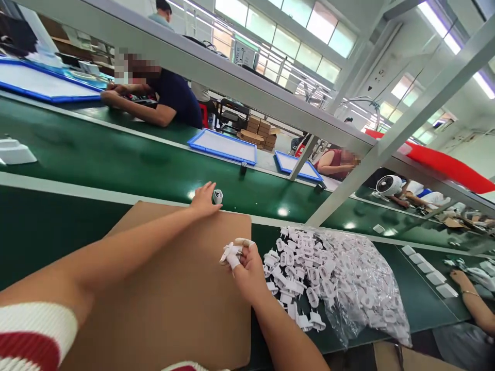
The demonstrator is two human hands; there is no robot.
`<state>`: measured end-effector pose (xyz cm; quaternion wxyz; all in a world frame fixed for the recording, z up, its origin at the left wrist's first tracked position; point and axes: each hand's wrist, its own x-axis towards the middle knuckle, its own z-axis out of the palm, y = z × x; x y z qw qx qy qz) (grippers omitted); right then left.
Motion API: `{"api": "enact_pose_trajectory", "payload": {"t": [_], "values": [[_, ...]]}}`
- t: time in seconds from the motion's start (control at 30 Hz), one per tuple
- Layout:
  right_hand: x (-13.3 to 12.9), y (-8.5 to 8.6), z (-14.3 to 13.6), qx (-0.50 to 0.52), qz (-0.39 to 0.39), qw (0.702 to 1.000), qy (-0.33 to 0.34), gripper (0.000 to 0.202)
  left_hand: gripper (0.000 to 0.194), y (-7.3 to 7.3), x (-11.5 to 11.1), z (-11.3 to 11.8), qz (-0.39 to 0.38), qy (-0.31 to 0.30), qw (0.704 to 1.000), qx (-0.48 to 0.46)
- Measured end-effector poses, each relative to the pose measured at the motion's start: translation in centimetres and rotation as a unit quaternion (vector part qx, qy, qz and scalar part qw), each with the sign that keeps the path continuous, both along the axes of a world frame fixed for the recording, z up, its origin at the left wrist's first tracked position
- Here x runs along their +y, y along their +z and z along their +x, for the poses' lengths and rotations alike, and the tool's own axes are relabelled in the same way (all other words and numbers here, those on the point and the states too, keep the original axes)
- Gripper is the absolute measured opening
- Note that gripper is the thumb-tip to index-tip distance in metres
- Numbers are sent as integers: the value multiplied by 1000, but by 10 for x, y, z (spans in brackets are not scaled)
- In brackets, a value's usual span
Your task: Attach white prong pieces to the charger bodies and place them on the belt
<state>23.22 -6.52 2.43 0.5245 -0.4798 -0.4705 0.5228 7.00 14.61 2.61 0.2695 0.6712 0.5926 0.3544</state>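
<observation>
My left hand reaches out over the green belt, its fingers stretched and apart. Between thumb and fingers stands a small white plastic housing with an open end; I cannot tell whether the hand touches it. My right hand, with white coverings on its thumb and a finger, pinches a white plug piece above the brown cardboard sheet. Just right of that hand lies a heap of white plug pieces with pins, spilling out of a clear plastic bag.
The green conveyor belt runs across in front, past a slanted metal post. Blue-framed white trays lie beyond it. White blocks stand in a row at right, near a co-worker's hand. Other people sit across the belt.
</observation>
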Motion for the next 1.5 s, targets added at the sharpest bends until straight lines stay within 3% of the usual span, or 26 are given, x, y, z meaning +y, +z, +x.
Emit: {"api": "enact_pose_trajectory", "payload": {"t": [0.1,0.23,0.37,0.43,0.5,0.57,0.63,0.7,0.8,0.93,1.07,1.3,1.5], "values": [[-1,12,-1,76,-79,994,29,47,52,0,29,-1,-9,-27,999,33],[-4,24,1,135,-122,982,55,41,42,5,19,-12,1,-52,996,77],[-3,20,2,142,-117,983,7,50,45,4,-39,-23,26,-97,989,110],[-2,15,3,74,-88,993,-22,47,46,-2,-80,-26,25,-124,986,112],[-2,9,5,-50,-9,998,-42,33,44,-12,-120,-26,8,-147,985,95],[-2,4,9,-198,98,974,-45,23,44,-22,-151,-24,-19,-156,986,59],[-2,0,14,-326,173,929,-35,35,45,-29,-168,-21,-31,-168,985,22],[-2,-4,17,-407,202,890,-30,44,48,-35,-171,-22,-35,-191,981,-11],[-1,-7,17,-448,231,863,-35,41,54,-42,-164,-28,-44,-253,965,-62],[-3,-6,11,-474,284,833,26,40,33,-51,-157,-34,-15,-296,951,-83],[-5,-6,4,-508,310,801,66,38,33,-55,-157,-31,-2,-300,951,-79],[-1,-11,-1,-552,291,776,89,36,32,-55,-157,-30,-5,-291,953,-81],[-1,-7,-8,-617,315,719,59,28,30,-57,-158,-29,-2,-285,955,-84]]}}
